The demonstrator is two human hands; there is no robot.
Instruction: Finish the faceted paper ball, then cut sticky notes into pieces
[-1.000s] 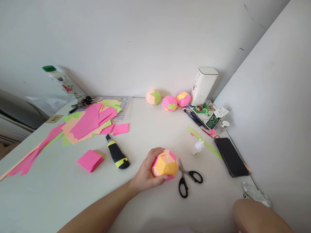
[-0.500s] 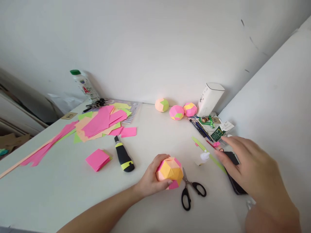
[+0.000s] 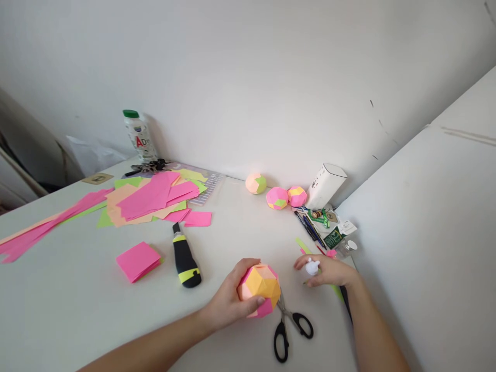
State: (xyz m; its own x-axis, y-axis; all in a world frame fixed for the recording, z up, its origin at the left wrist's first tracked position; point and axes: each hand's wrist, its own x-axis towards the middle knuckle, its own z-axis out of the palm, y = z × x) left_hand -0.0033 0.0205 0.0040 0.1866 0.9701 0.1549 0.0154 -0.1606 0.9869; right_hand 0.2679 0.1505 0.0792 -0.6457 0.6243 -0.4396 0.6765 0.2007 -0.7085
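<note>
My left hand [image 3: 227, 299] is wrapped round an orange, yellow and pink folded paper ball [image 3: 259, 288] that rests on the white table [image 3: 77, 305]. My right hand [image 3: 329, 272] lies on the table to the right of the ball, its fingers closed round a small white glue bottle [image 3: 312, 266]. Black-handled scissors [image 3: 289, 328] lie just in front of the ball, between my two hands. My right forearm covers most of a black phone by the wall.
A black and yellow utility knife [image 3: 185, 257] and a stack of pink paper squares [image 3: 138, 261] lie to the left. Loose pink, orange and green sheets [image 3: 151, 196], keys and a bottle [image 3: 138, 135] sit at the back left. Three finished paper balls [image 3: 276, 192], pens and a white box [image 3: 324, 186] stand at the back right.
My right hand has come down from mid-air onto the table and closed on the glue bottle. The left hand has stayed on the paper ball; the view has shifted.
</note>
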